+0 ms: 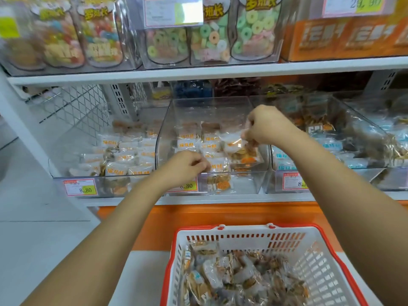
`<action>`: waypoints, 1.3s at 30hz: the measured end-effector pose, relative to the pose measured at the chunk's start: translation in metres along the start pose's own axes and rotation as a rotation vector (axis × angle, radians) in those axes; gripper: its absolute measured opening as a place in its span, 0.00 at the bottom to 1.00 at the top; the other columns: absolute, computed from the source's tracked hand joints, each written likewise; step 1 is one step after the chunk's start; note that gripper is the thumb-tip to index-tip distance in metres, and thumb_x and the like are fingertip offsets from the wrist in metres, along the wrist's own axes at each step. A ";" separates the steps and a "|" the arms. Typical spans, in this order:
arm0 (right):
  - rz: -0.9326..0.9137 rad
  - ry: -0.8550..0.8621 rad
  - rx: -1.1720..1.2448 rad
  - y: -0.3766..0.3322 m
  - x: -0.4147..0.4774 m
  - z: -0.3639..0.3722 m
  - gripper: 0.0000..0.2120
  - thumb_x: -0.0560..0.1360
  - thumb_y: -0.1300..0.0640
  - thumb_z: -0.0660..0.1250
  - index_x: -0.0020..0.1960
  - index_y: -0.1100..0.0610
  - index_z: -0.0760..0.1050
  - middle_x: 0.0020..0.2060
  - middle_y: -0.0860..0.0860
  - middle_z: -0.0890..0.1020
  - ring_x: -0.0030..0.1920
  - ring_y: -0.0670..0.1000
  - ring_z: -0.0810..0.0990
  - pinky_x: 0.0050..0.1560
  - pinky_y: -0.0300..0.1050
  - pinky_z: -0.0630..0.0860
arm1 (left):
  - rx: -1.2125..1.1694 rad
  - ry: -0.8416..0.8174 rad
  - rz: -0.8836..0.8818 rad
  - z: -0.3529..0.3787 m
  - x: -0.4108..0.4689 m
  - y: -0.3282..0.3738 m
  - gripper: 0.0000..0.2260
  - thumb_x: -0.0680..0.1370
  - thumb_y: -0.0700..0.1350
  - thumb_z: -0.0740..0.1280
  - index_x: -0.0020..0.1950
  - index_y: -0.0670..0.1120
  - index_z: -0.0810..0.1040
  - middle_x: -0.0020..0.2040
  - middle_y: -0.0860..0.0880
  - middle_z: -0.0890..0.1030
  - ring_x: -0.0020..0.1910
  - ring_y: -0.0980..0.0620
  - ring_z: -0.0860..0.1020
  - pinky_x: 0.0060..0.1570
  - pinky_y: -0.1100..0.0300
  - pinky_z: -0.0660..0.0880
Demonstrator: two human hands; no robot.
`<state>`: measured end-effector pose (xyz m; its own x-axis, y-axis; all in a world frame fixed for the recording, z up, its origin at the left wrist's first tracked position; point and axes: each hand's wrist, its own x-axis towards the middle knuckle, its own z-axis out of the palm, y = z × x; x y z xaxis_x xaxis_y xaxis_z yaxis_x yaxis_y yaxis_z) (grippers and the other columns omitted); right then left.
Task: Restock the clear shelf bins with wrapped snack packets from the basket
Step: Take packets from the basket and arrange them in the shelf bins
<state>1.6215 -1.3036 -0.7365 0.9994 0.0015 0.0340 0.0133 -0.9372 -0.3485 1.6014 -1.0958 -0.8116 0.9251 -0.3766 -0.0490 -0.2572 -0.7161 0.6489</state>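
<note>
A white basket point(326, 270) with a red rim sits low in front of me, holding several wrapped snack packets point(231, 281). Above it on the shelf stands a clear bin point(254, 184), its floor lined with white-and-orange packets point(212, 146). My left hand point(185, 166) is at the bin's front edge, fingers curled on a packet point(217, 166) there. My right hand point(265, 127) reaches inside the bin and pinches a clear packet with orange print point(242, 155), held just above the others.
A second clear bin point(66, 182) of the same packets stands to the left, and a bin point(276, 186) of blue-labelled packets to the right. Price tags point(80, 187) hang on the bin fronts. The upper shelf point(198, 72) carries jars of ring candies point(254, 29) and an orange box point(344, 38).
</note>
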 end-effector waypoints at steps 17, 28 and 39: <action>0.091 -0.142 -0.421 -0.015 0.012 0.056 0.14 0.77 0.69 0.58 0.60 0.64 0.76 0.59 0.58 0.78 0.59 0.58 0.78 0.46 0.45 0.71 | -0.013 -0.312 -0.273 0.028 0.048 0.032 0.12 0.82 0.47 0.59 0.50 0.41 0.79 0.40 0.48 0.80 0.36 0.50 0.76 0.39 0.58 0.74; -0.237 0.288 -0.159 0.026 -0.109 0.096 0.11 0.80 0.51 0.58 0.41 0.54 0.63 0.31 0.49 0.69 0.31 0.53 0.70 0.31 0.44 0.61 | -0.123 0.491 0.362 0.071 -0.070 0.015 0.18 0.80 0.46 0.60 0.31 0.42 0.70 0.26 0.46 0.69 0.27 0.49 0.68 0.30 0.60 0.62; 0.011 -0.920 0.001 0.114 -0.223 0.277 0.14 0.74 0.61 0.68 0.58 0.59 0.72 0.56 0.56 0.76 0.54 0.57 0.77 0.51 0.47 0.74 | 0.285 -0.389 -0.184 0.162 -0.157 -0.110 0.09 0.80 0.42 0.61 0.51 0.41 0.80 0.41 0.50 0.78 0.39 0.54 0.74 0.37 0.65 0.65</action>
<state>1.4089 -1.3142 -1.0435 0.6308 0.2701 -0.7274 0.0034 -0.9384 -0.3454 1.4392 -1.0534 -0.9983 0.8037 -0.3816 -0.4566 -0.2163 -0.9021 0.3733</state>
